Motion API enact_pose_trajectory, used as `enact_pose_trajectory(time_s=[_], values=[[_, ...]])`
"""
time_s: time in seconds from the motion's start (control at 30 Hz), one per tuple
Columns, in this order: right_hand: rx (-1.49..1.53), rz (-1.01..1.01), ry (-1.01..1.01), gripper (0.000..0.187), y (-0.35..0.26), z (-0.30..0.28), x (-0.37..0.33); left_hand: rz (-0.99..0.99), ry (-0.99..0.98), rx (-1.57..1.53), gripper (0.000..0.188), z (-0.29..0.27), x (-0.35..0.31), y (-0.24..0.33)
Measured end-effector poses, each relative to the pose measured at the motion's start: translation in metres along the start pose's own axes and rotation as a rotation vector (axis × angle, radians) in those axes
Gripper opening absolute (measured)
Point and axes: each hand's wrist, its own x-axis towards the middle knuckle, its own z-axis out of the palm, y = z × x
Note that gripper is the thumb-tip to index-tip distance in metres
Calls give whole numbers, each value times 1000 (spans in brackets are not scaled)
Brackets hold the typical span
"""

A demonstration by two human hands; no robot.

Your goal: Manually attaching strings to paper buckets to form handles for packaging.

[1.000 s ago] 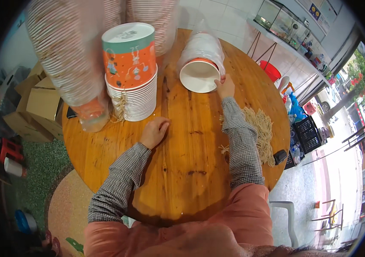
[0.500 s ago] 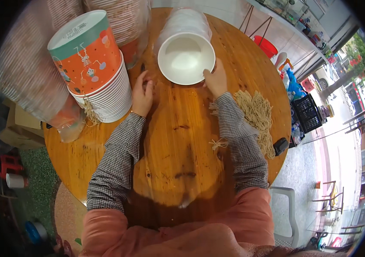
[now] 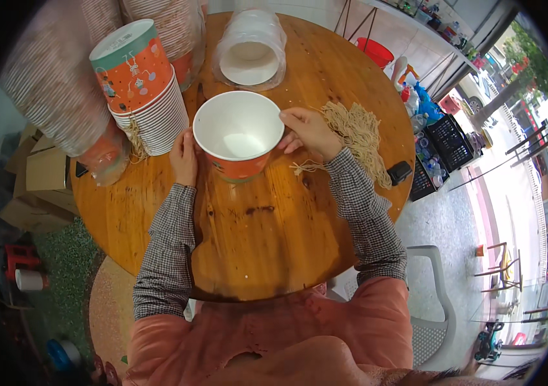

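A paper bowl (image 3: 238, 136), white inside with an orange outer wall, stands upright near the middle of the round wooden table (image 3: 254, 244). The left hand (image 3: 184, 157) lies flat against its wall at 9 o'clock, fingers straight and close together. The right hand (image 3: 309, 130) holds the rim at 3 o'clock, fingers curled narrow around the edge. Both hands touch the bowl.

At 10 o'clock of the bowl, just beside it, stands a stack (image 3: 150, 116) of ribbed white bowls topped by a lidded orange tub (image 3: 131, 64); a knot of string hangs at the stack's foot. At 12 o'clock a sleeve (image 3: 250, 48) of white lids in clear, glossy plastic lies on its side, apart from the bowl. Further wrapped stacks (image 3: 55, 83) lean in at 10 to 11 o'clock, crowding that side to the table edge.

A loose bundle of pale strings (image 3: 357, 132) spreads at 3 o'clock, touching the right wrist and running toward the table's edge, where a small black object (image 3: 400, 172) sits close to the rim.

The open room lies at 6 o'clock: bare, varnished, stained planks between the forearms down to the near edge. A grey plastic chair (image 3: 435, 309) shows at 5 o'clock beyond the table.
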Motion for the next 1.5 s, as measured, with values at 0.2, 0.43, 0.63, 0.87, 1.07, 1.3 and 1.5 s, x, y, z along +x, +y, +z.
enact_pose_trajectory(time_s=[0.2, 0.43, 0.63, 0.87, 1.07, 1.3, 1.5], values=[[-898, -215, 141, 15, 86, -75, -24, -179, -11, -135, 33, -21, -41, 46], [-898, -284, 301, 8, 116, -67, -29, -256, -37, -160, 29, -34, -73, 55], [-175, -292, 262, 7, 70, -26, -66, -235, -114, -111, 20, -35, -94, 67], [-78, -219, -52, 8, 36, 10, -86, -307, -229, -349, 17, 5, -129, 89], [-75, -232, -221, 10, 52, 33, -78, -684, -367, -517, 50, 38, -142, 119], [-95, -247, -268, 9, 68, 34, -75, -527, -364, -284, 57, 42, -140, 119], [-190, -269, -285, 8, 77, 34, -72, -148, -314, -25, 33, 46, -143, 109]])
